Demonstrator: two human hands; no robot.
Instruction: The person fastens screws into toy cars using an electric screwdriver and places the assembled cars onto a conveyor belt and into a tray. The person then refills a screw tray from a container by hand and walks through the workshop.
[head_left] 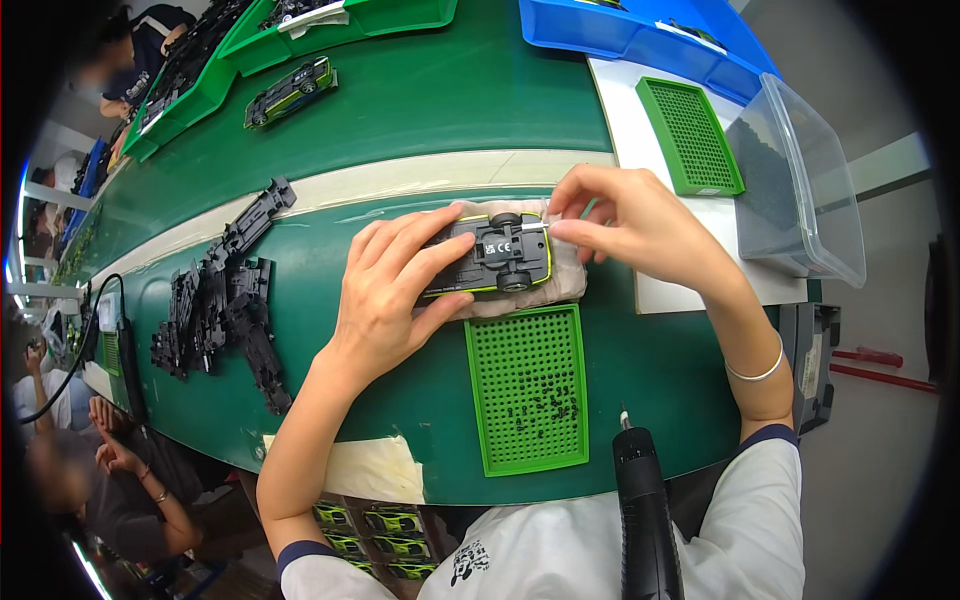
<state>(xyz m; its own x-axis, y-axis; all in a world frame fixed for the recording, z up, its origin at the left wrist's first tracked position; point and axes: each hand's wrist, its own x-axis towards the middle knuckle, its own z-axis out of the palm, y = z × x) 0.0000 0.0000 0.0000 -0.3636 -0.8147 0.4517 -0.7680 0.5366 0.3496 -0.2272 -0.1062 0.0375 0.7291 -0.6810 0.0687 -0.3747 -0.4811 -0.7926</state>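
Note:
An upside-down toy car (497, 268) with a black underside and a yellow-green edge lies on a pale folded cloth (569, 280). My left hand (380, 285) is laid over the car's left part, thumb and fingers gripping its sides. At the car's right end, my right hand (640, 222) has its thumb and forefinger pinched together beside a small pale strip near the wheels. What they hold, if anything, is too small to make out. Just below the cloth lies a green perforated tray (490, 440) with many small black screws (545, 405) in its holes.
A black electric screwdriver (645, 500) points up at the lower right. Black chassis parts (215, 300) are heaped at left. Another toy car (292, 92) lies farther back. Green bins (345, 25), a blue bin (570, 35), a second perforated tray (690, 135) and a clear box (800, 180) stand around.

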